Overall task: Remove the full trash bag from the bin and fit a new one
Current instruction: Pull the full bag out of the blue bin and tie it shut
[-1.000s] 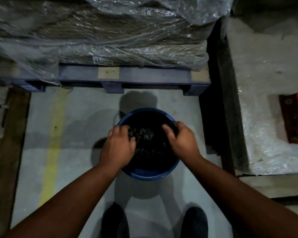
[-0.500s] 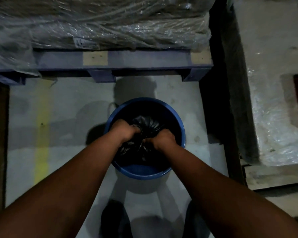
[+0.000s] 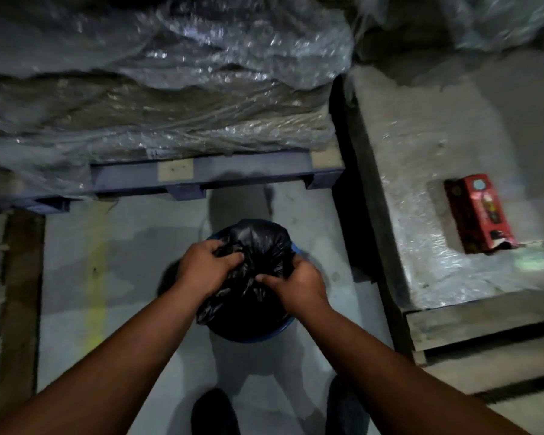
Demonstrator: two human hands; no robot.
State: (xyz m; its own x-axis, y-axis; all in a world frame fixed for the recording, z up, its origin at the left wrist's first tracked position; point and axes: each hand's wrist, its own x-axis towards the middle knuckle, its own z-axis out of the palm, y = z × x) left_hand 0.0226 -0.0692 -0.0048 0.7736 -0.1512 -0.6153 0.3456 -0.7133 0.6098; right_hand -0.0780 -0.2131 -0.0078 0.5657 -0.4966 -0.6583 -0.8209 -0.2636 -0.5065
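Note:
A bulging black trash bag [image 3: 258,246] rises out of a round blue bin [image 3: 272,334] on the grey floor in front of my feet. The bag covers nearly all of the bin; only slivers of blue rim show at the bottom and right. My left hand [image 3: 206,270] grips the gathered plastic on the bag's left side. My right hand [image 3: 296,285] clutches the bunched neck on its right side. The bag's contents are hidden.
A blue pallet [image 3: 220,174] loaded with plastic-wrapped goods [image 3: 157,98] stands just beyond the bin. A wrapped block [image 3: 453,215] with a red carton [image 3: 478,213] on it lies to the right. Wooden pallets [image 3: 0,293] line the left. A yellow floor line [image 3: 96,277] runs left of the bin.
Both hands reached into the bin, gathered the bag's top and pulled it upward; the bag now bulges above the rim and hides the bin's inside.

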